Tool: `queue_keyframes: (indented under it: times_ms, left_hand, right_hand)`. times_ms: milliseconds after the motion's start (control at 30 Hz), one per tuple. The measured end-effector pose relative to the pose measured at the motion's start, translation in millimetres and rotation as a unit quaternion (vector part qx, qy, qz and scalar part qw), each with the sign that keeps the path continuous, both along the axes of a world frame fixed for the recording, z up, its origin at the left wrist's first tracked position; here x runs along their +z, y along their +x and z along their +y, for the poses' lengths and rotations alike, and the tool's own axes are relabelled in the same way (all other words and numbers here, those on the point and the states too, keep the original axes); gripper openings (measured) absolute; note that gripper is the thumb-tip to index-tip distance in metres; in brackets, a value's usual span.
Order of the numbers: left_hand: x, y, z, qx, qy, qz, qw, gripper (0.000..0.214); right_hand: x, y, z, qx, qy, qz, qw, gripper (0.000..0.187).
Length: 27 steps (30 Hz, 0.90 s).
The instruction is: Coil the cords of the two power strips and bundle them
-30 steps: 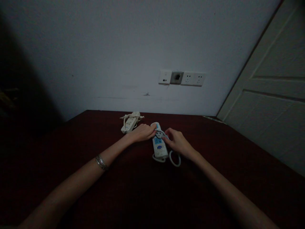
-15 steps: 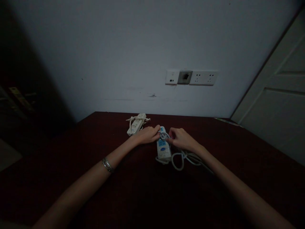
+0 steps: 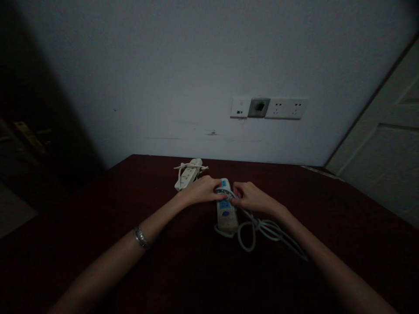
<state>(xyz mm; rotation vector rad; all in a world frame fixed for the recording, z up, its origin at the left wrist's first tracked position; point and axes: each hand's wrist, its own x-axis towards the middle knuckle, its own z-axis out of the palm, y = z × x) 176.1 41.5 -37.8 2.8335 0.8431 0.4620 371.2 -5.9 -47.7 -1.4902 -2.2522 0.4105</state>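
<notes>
A white power strip (image 3: 225,213) with blue sockets lies lengthways on the dark red table (image 3: 183,270). My left hand (image 3: 201,190) is curled over its far end, fingers closed on the strip and the cord wrapped there. My right hand (image 3: 250,197) pinches the white cord (image 3: 262,229) just right of the strip's top. The cord trails in loose loops to the right, beneath my right forearm. A silver bracelet (image 3: 140,236) sits on my left wrist.
A second, cream power strip (image 3: 188,173) with its cord wound round it lies behind my left hand near the wall. Wall sockets (image 3: 269,108) are mounted above the table. A pale door (image 3: 386,165) stands at the right; dark furniture at the left.
The cord has come loose from the strip and now spreads in longer loops to the right. Both hands stayed at the strip's far end. The camera view shifted slightly left.
</notes>
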Motion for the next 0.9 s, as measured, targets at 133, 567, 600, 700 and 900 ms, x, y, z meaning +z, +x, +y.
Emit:
queue_keyframes:
  times_ms: [133,567,600,700,900]
  left_hand:
    - [-3.9,4.2,-0.3,0.034,0.01,-0.003,0.999,0.025]
    - [-17.6,4.8,6.9,-0.032,-0.144,-0.104,0.984,0.026]
    - [-17.9,4.1,8.1,-0.041,-0.154,-0.092,0.983,0.025]
    - [-16.5,3.0,8.1,-0.046,-0.161,-0.062,0.984,0.022]
    - [-13.8,3.7,5.5,-0.048,-0.173,-0.064,0.982,0.024]
  right_hand:
    - [-6.0,-3.2,3.1,-0.007,0.01,0.023,1.0,0.012]
    - [-31.2,-6.3,14.9,-0.156,-0.038,0.206,0.965,0.036]
    - [-31.3,-4.8,15.7,-0.158,-0.084,0.241,0.954,0.042]
    - [-23.5,1.4,14.4,-0.124,-0.239,0.35,0.897,0.051]
    - [-10.4,4.9,10.0,-0.095,-0.347,0.377,0.854,0.028]
